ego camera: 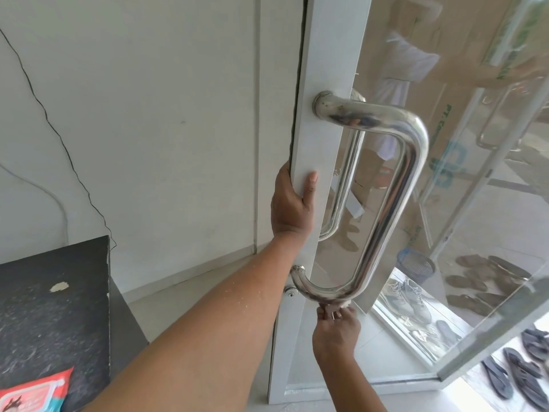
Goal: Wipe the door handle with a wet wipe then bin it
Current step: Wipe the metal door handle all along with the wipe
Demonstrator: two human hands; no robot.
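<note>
A long, shiny steel D-shaped door handle (407, 185) is fixed to the white frame of a glass door (323, 69). My left hand (292, 203) grips the edge of that frame at mid height, thumb on the front face. My right hand (337, 319) is under the handle's lower bend, pinching a small white wet wipe (334, 307) against the metal. Only a scrap of the wipe shows between the fingers. A second handle shows through the glass on the far side.
A dark stone counter (53, 307) stands at lower left with a red pack of wet wipes (35, 394) on its near corner. Beyond the glass are a blue mesh bin (416, 264), shoes and several sandals (490, 278) on the floor. A cracked white wall fills the left.
</note>
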